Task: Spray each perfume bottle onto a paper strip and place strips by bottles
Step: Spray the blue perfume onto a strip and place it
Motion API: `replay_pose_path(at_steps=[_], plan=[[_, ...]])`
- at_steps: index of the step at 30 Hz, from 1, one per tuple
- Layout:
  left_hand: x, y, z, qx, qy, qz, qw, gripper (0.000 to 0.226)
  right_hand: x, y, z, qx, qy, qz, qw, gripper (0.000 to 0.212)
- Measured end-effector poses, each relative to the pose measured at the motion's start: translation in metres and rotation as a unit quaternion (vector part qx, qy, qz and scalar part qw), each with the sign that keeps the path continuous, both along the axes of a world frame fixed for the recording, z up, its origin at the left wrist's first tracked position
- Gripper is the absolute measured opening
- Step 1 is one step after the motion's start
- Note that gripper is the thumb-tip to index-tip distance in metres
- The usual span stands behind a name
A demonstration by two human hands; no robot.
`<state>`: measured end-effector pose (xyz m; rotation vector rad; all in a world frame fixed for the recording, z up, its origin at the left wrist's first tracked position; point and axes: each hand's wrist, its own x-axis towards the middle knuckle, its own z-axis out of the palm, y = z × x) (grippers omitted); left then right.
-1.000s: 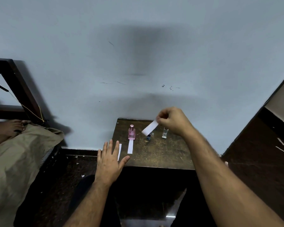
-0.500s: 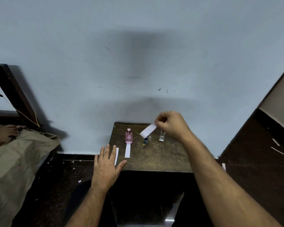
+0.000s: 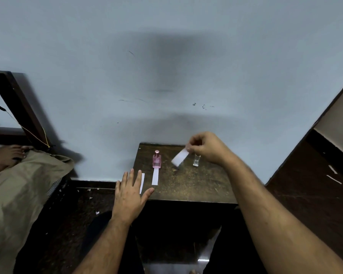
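Fingers of the right hand (image 3: 210,148) pinch a paper strip (image 3: 179,158) above the counter (image 3: 196,186), between the pink bottle (image 3: 156,160) and clear bottle (image 3: 196,160). Left hand (image 3: 130,196) lies flat, fingers spread, at the front-left corner, beside another strip (image 3: 155,176) below the pink bottle.

A small dark desk (image 3: 196,186) stands against a pale blue wall (image 3: 166,56). The right hand (image 3: 208,148), at about 1 o'clock on the desk, pinches a blurred white paper strip (image 3: 179,158) that slants down toward 8 o'clock. Just beside that hand stands a clear bottle (image 3: 196,160). At 11 o'clock stands a pink bottle (image 3: 156,160), a second strip (image 3: 155,176) lying flat before it. The left hand (image 3: 129,196) rests spread at the desk's 8 o'clock corner, its fingers (image 3: 130,176) partly over a third strip (image 3: 142,182).
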<state>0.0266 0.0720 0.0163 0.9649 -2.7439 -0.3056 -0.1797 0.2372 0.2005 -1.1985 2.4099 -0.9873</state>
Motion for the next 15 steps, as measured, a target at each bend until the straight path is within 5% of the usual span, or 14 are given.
replay_pose_path(at_steps=[2, 6, 7, 9, 10, 11, 15], plan=[[0.0, 0.0, 0.0, 0.004, -0.006, -0.001, 1.0, 0.104, 0.004, 0.005, 0.017, -0.079, -0.146, 0.058, 0.985, 0.014], [-0.001, -0.001, 0.0, 0.009, 0.001, 0.0, 1.0, 0.104, 0.008, 0.008, 0.036, -0.203, -0.405, 0.154, 0.878, 0.024], [-0.001, 0.0, 0.0, 0.009, 0.0, 0.001, 1.0, 0.104, 0.007, 0.006, 0.031, -0.177, -0.364, 0.121, 0.907, 0.024], [0.0, 0.0, 0.0, 0.008, 0.003, 0.003, 1.0, 0.105, 0.002, -0.001, 0.011, 0.018, -0.006, 0.002, 1.0, 0.016], [0.0, 0.0, 0.001, 0.009, 0.002, 0.002, 1.0, 0.106, 0.0, -0.003, 0.002, 0.092, 0.141, -0.055, 0.984, 0.011], [0.0, 0.001, 0.001, 0.009, -0.002, 0.002, 1.0, 0.106, 0.002, -0.002, -0.003, 0.094, 0.178, -0.082, 0.976, 0.009], [0.001, 0.0, 0.002, 0.006, -0.001, 0.002, 1.0, 0.107, 0.002, 0.0, -0.002, -0.071, -0.038, -0.036, 0.996, 0.015]])
